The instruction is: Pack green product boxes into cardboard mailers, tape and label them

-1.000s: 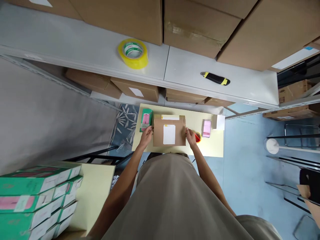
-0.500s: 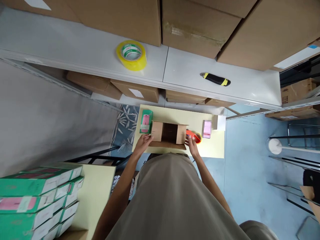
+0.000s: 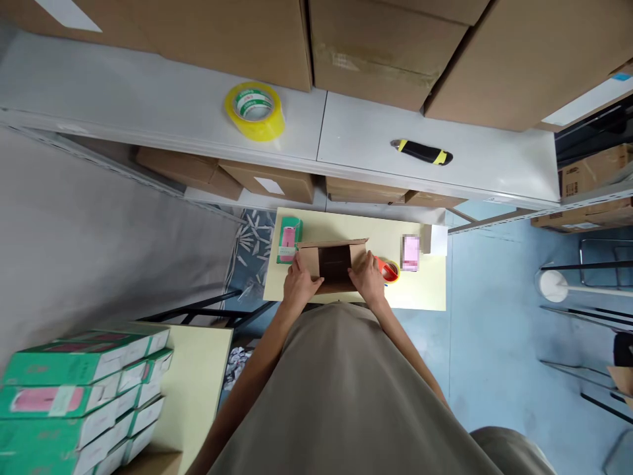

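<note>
Pkg rm: ctns, tape.

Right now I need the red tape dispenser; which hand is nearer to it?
Right. The right hand is beside the red tape dispenser; the left hand is across the open box from it.

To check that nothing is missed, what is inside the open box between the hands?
Inside the box, the visible middle is dark brown; no item can be made out. Its side flaps cover both ends; the space beneath them cannot be seen.
</note>
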Motion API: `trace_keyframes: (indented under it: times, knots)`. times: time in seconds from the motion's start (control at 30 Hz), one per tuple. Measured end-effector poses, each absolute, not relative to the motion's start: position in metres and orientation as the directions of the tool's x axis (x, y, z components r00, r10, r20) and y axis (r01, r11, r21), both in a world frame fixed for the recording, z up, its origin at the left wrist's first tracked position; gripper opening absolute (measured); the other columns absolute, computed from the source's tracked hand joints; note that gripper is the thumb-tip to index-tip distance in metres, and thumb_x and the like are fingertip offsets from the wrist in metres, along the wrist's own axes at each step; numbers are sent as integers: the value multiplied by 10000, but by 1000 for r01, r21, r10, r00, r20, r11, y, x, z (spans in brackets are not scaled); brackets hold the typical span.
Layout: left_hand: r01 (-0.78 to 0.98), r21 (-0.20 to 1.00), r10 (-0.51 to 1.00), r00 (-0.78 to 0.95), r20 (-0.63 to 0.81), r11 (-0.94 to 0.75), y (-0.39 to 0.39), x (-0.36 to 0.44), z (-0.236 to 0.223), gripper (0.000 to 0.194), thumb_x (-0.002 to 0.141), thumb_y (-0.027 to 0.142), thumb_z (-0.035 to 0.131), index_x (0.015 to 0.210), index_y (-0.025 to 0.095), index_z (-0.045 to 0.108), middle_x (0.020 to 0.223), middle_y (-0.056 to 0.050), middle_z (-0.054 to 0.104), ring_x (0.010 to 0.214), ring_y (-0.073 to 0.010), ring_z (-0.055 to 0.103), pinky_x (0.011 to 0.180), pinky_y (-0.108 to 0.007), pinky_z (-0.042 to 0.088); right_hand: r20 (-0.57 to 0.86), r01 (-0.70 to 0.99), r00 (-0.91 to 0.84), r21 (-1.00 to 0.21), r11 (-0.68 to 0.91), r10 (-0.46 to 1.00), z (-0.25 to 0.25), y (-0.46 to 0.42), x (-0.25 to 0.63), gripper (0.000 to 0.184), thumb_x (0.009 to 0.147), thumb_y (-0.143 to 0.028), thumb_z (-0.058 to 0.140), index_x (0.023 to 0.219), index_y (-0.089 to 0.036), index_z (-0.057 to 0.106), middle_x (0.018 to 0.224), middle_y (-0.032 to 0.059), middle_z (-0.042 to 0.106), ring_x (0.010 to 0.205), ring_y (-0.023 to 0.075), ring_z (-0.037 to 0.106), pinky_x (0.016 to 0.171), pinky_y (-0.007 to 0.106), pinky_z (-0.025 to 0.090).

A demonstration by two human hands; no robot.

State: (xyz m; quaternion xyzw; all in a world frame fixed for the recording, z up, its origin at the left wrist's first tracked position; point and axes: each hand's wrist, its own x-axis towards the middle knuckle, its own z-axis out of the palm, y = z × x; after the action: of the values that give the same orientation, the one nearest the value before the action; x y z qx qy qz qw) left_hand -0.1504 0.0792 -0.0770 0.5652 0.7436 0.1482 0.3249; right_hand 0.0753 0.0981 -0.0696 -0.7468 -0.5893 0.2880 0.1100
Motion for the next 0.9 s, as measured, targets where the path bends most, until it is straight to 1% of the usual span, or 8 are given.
trace_keyframes:
  times: [0.07,0.17,0.23,0.33,0.4,0.5,0.7,0.9]
  knots:
    - [750,572,936,-185,-300,332,73,-146,-76,974,797,264,837,1638,69,384,1546,-309,575,1420,-483,591,1178,-549,493,-294,818,117,-513,-259,949,-64,93,84,643,997,-423,668,1532,-89,544,1375,283,714,1214,421,735,1015,508,575]
    - [766,505,913,-273,-303,397,59,-151,-71,653,870,265,720,1482,114,546,1343,-239,693,1227,-421,709,1049,-499,560,-295,800,106,-542,-258,950,-57,83,100,401,1056,-421,569,1340,-163,684,1131,197,795,1028,353,779,891,429,587]
    - [773,446,886,-331,-324,451,50,-158,-65,400,907,265,656,1293,160,643,1202,-193,734,1093,-379,749,956,-459,573,-322,795,117,-536,-283,939,-56,78,109,346,1076,-405,528,1251,-178,722,1011,167,802,904,318,782,817,396,575]
    - [762,395,850,-387,-357,513,35,-165,-56,135,957,285,586,1043,220,667,968,-124,749,936,-334,756,845,-402,550,-350,779,95,-557,-289,932,-57,73,121,403,1100,-478,488,1178,-182,751,909,144,796,796,295,770,736,372,557]
    - [739,388,828,-427,-363,551,24,-165,-50,116,977,325,574,962,241,651,900,-99,747,884,-317,749,796,-374,527,-339,726,26,-640,-250,940,-60,72,128,495,1100,-594,474,1190,-196,755,930,138,804,820,294,779,719,361,561]
    - [691,397,795,-490,-358,605,5,-160,-43,131,973,361,596,933,249,650,938,-95,772,889,-302,755,779,-352,515,-310,682,-98,-713,-163,946,-63,74,135,604,1101,-682,396,1188,-205,757,918,137,798,806,298,772,690,364,555]
    - [583,512,771,-541,-336,631,-44,-159,-25,160,977,375,596,983,245,689,1040,-103,818,919,-283,786,830,-344,546,-229,798,-216,-601,37,949,-50,75,132,604,1119,-591,273,906,-218,698,665,94,635,562,269,590,628,383,446]
    - [503,577,730,-629,-267,643,-114,-195,-10,225,962,444,596,940,256,718,963,-100,824,917,-309,794,828,-373,573,-111,799,-300,-572,186,948,-11,45,87,545,1125,-555,285,864,-247,652,623,57,592,530,245,536,584,348,325]
